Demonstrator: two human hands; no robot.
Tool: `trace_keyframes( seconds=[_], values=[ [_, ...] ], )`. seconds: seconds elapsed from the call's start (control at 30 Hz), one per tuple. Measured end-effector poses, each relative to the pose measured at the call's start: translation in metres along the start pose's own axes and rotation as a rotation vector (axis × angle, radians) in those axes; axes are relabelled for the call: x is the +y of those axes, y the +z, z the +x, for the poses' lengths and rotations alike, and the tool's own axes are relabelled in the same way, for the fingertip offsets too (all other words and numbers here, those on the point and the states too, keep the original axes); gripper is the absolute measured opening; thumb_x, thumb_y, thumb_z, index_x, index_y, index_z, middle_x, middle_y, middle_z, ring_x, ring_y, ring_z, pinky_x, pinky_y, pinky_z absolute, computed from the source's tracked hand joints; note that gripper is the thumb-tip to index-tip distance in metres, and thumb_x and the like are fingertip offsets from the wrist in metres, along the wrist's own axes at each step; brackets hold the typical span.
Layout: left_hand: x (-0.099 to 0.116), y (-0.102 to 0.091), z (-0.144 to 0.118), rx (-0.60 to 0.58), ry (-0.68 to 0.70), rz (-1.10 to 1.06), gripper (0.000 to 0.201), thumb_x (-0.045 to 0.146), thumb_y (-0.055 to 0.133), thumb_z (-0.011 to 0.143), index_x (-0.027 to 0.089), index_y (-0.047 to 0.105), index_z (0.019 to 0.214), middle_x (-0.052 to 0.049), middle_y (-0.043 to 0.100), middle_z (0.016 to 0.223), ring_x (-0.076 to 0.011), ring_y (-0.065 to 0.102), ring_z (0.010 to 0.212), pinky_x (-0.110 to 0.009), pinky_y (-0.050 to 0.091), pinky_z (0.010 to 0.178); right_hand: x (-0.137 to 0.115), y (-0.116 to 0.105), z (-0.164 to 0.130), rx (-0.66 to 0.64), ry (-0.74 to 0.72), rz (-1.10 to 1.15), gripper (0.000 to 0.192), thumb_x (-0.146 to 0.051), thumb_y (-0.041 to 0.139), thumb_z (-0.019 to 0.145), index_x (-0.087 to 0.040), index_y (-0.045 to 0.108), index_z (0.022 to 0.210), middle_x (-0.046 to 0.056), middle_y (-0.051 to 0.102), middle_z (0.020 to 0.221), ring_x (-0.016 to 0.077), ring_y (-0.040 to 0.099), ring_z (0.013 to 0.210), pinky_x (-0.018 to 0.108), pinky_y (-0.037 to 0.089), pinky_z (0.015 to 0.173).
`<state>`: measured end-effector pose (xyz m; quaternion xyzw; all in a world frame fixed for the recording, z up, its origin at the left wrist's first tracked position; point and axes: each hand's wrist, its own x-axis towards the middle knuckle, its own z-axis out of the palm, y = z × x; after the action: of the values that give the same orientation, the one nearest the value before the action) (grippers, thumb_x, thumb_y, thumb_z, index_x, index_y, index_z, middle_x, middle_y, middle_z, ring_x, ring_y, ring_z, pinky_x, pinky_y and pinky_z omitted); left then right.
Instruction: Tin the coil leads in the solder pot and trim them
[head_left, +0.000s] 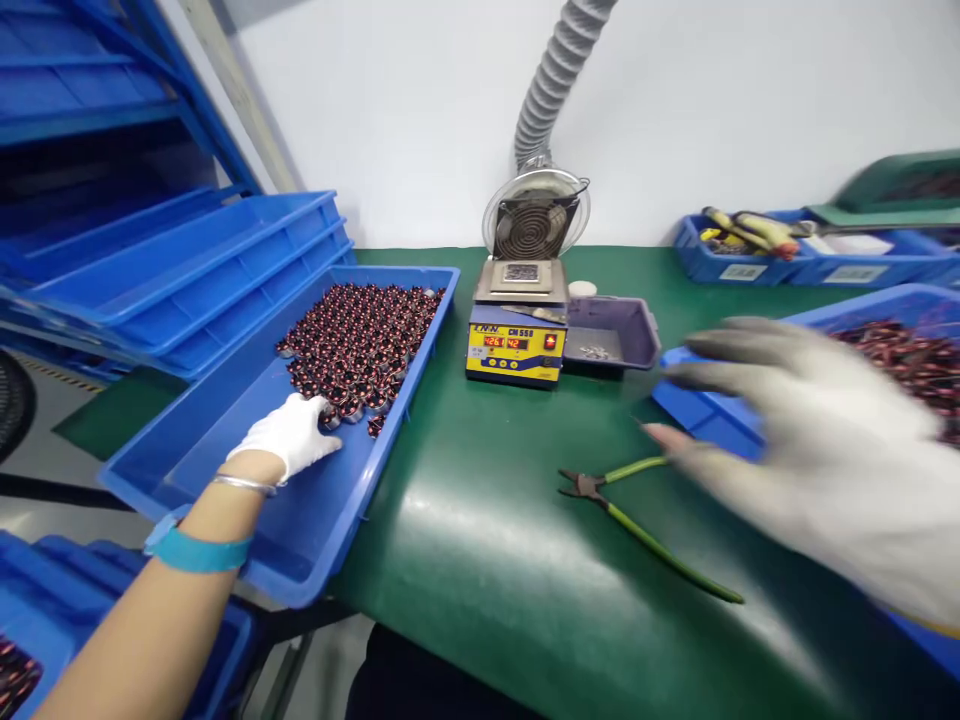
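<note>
The gloved left hand [289, 436] rested curled on the copper coils [358, 345] in the blue tray [315, 520] — the right hand [817, 450], blurred, hung spread above green-handled cutters [645, 515].

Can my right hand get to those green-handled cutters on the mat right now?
Probably yes. The right hand hovers open just above the cutters, which lie alone on the green mat; nothing sits between them. The hand is blurred, so its exact height is unclear.
</note>
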<state>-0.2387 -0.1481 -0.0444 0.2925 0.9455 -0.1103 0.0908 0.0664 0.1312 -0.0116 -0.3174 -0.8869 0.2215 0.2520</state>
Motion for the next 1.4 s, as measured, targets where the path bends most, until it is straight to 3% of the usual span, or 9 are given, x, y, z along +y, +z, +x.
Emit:
trace_keyframes(
  seconds=[0.23, 0.4, 0.5, 0.6, 0.8, 0.97, 1.2, 1.3, 1.4],
  values=[
    [-0.013, -0.002, -0.011, 0.116, -0.064, -0.008, 0.031, 0.047, 0.054, 0.072, 0.020, 0.065, 0.081, -0.011, 0.066, 0.089, -0.0281, 0.066, 0.083, -0.033, 0.049, 0.070, -0.066, 0.093, -0.001, -0.038, -0.749, 0.214, 0.036, -0.039, 0.063, 0.070, -0.019, 0.062, 0.100, 0.011, 0.057, 0.117, 0.0277, 0.047, 0.117, 0.048, 0.037, 0.099],
    [0.010, -0.018, -0.048, 0.427, 0.018, -0.210, 0.032, 0.050, 0.053, 0.077, 0.019, 0.061, 0.080, -0.009, 0.063, 0.096, -0.0261, 0.065, 0.085, -0.037, 0.051, 0.075, -0.062, 0.108, -0.027, -0.316, -0.406, 0.614, 0.042, -0.029, 0.065, 0.072, -0.018, 0.056, 0.112, 0.011, 0.056, 0.119, 0.0234, 0.055, 0.108, 0.041, 0.049, 0.087],
    [0.050, -0.021, -0.062, 0.591, 0.539, -0.448, 0.021, 0.041, 0.061, 0.076, 0.021, 0.058, 0.075, -0.006, 0.061, 0.109, -0.0202, 0.063, 0.095, -0.031, 0.051, 0.082, -0.048, 0.104, -0.030, -0.676, -0.101, 1.002, 0.059, -0.026, 0.060, 0.076, -0.021, 0.041, 0.131, 0.012, 0.052, 0.125, 0.0201, 0.060, 0.101, 0.028, 0.054, 0.065],
    [0.095, -0.026, -0.063, 0.450, 0.935, -0.381, 0.013, 0.034, 0.057, 0.081, 0.022, 0.061, 0.082, -0.006, 0.057, 0.117, -0.0190, 0.063, 0.094, -0.031, 0.052, 0.078, -0.034, 0.101, -0.026, -0.835, -0.050, 1.259, 0.074, -0.021, 0.063, 0.072, -0.023, 0.033, 0.139, 0.011, 0.048, 0.132, 0.0200, 0.061, 0.102, 0.022, 0.052, 0.061],
    [0.146, -0.027, -0.041, 0.485, 1.181, -0.373, 0.015, 0.024, 0.054, 0.083, 0.021, 0.056, 0.097, -0.010, 0.056, 0.120, -0.0250, 0.062, 0.099, -0.039, 0.055, 0.078, -0.012, 0.088, -0.012, -0.680, -0.132, 1.156, 0.059, -0.014, 0.061, 0.072, -0.018, 0.049, 0.129, 0.005, 0.062, 0.114, 0.0184, 0.061, 0.103, 0.031, 0.050, 0.087],
    [0.150, -0.012, -0.032, 0.645, 1.126, -0.553, 0.066, 0.017, 0.060, 0.076, 0.020, 0.028, 0.134, -0.017, 0.030, 0.145, -0.0281, 0.039, 0.130, -0.043, 0.043, 0.101, -0.010, 0.076, -0.004, -0.470, -0.346, 0.688, 0.057, -0.012, 0.063, 0.070, -0.018, 0.053, 0.125, 0.006, 0.059, 0.119, 0.0206, 0.056, 0.109, 0.035, 0.045, 0.095],
    [0.143, -0.011, -0.043, 0.350, 0.882, -0.481, 0.105, 0.025, 0.063, 0.070, 0.018, -0.007, 0.147, -0.015, -0.008, 0.155, -0.0340, 0.018, 0.139, -0.044, 0.036, 0.106, -0.013, 0.085, -0.013, -0.305, -0.378, 0.431, 0.055, -0.014, 0.056, 0.075, -0.019, 0.046, 0.129, 0.008, 0.054, 0.109, 0.0185, 0.057, 0.100, 0.034, 0.049, 0.086],
    [0.141, -0.024, -0.040, 0.069, 0.784, -0.552, 0.098, 0.042, 0.069, 0.063, 0.021, 0.019, 0.146, -0.012, 0.031, 0.148, -0.0323, 0.042, 0.128, -0.040, 0.044, 0.099, -0.014, 0.085, -0.018, -0.252, -0.427, 0.433, 0.056, -0.010, 0.053, 0.073, -0.020, 0.045, 0.128, 0.009, 0.051, 0.114, 0.0192, 0.055, 0.103, 0.036, 0.049, 0.087],
    [0.143, -0.032, -0.034, -0.279, 0.752, -0.653, 0.048, 0.047, 0.065, 0.067, 0.023, 0.060, 0.109, -0.002, 0.068, 0.104, -0.0238, 0.064, 0.093, -0.031, 0.052, 0.076, -0.018, 0.084, -0.020, -0.195, -0.500, 0.436, 0.056, -0.007, 0.051, 0.070, -0.021, 0.047, 0.124, 0.009, 0.051, 0.112, 0.0208, 0.053, 0.106, 0.037, 0.049, 0.088]
  ],
)
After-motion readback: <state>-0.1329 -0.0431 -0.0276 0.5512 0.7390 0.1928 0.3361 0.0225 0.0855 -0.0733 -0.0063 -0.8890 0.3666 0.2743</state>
